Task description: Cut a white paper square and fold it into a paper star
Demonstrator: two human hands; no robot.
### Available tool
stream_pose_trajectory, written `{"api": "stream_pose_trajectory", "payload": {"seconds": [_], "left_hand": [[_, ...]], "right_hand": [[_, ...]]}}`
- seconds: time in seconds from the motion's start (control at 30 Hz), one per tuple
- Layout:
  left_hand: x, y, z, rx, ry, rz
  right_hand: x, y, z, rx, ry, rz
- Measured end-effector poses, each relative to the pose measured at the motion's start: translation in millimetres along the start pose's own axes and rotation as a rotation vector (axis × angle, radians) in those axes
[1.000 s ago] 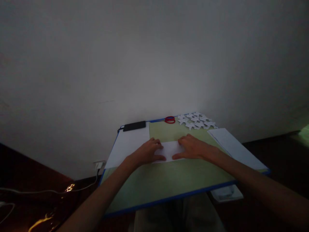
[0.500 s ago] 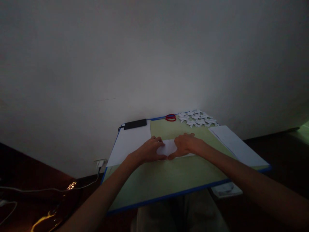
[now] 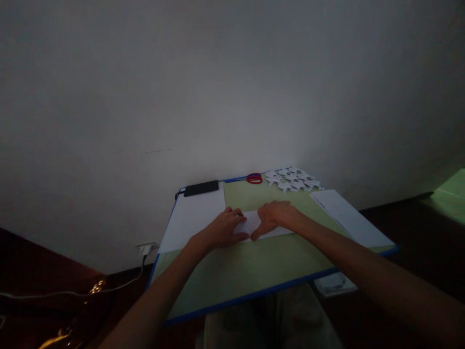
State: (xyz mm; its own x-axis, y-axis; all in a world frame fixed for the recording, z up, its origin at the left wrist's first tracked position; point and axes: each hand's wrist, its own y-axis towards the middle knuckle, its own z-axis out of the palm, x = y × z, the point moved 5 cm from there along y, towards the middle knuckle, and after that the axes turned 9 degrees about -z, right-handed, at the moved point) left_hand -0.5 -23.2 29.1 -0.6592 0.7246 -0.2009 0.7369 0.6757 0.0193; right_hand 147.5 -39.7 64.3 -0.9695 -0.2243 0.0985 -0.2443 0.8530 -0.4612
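Nearest me, below the fingers, I have the person's trouser legs (image 3: 236, 322), with some white papers (image 3: 336, 283) lower down beyond the blue table edge, to the fingers' right. Between that edge and the thumbs lies a bare greenish stretch of the table (image 3: 225, 281).

Next come the hands on a white paper strip (image 3: 251, 222), which lies flat under and between them, its right end showing past the right thumb. The left hand (image 3: 228, 229) has its thumb spread from its bent fingers, the thumb along the strip's near side and the fingertips at its far side. The right hand (image 3: 273, 216) also has its thumb spread from its fingers, pointing at the other thumb; the tips are just beside each other, and I can't tell whether they touch. The right fingers are partly hidden from me.

Left of the left fingers lies a white sheet (image 3: 196, 218); well right of the right fingers, a paper stack (image 3: 350, 218). Beyond the fingers I see a flat black device (image 3: 201, 188) to the left, red-handled scissors (image 3: 254, 178) straight ahead, and folded paper shapes (image 3: 292, 179) to the right. Behind everything rises the pale wall (image 3: 232, 97).
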Motion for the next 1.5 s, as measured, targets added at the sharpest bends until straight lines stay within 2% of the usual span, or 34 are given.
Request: {"api": "stream_pose_trajectory", "payload": {"seconds": [0.23,0.37,0.5,0.67,0.77,1.0,1.23,1.5], "left_hand": [[2,1,2.4,-0.004,-0.002,-0.013],[1,1,2.4,0.001,-0.012,-0.014],[1,0,3.0,0.011,-0.026,-0.019],[2,0,4.5,-0.004,-0.032,-0.008],[2,0,5.1,0.004,-0.012,-0.017],[2,-1,4.5,-0.012,-0.03,-0.004],[2,0,4.4,-0.004,-0.031,-0.002],[1,0,2.1,0.018,-0.039,-0.024]], "right_hand": [[2,6,4,0.029,-0.011,0.049],[-6,9,9,-0.014,-0.005,0.081],[-13,7,11,-0.08,0.009,0.049],[-21,0,13,-0.033,0.024,0.081],[-29,-3,15,-0.049,0.031,0.077],[-55,-8,29,-0.117,0.132,0.069],[-99,3,46,-0.195,0.193,0.033],[-138,-15,49,-0.162,0.221,0.072]]}}
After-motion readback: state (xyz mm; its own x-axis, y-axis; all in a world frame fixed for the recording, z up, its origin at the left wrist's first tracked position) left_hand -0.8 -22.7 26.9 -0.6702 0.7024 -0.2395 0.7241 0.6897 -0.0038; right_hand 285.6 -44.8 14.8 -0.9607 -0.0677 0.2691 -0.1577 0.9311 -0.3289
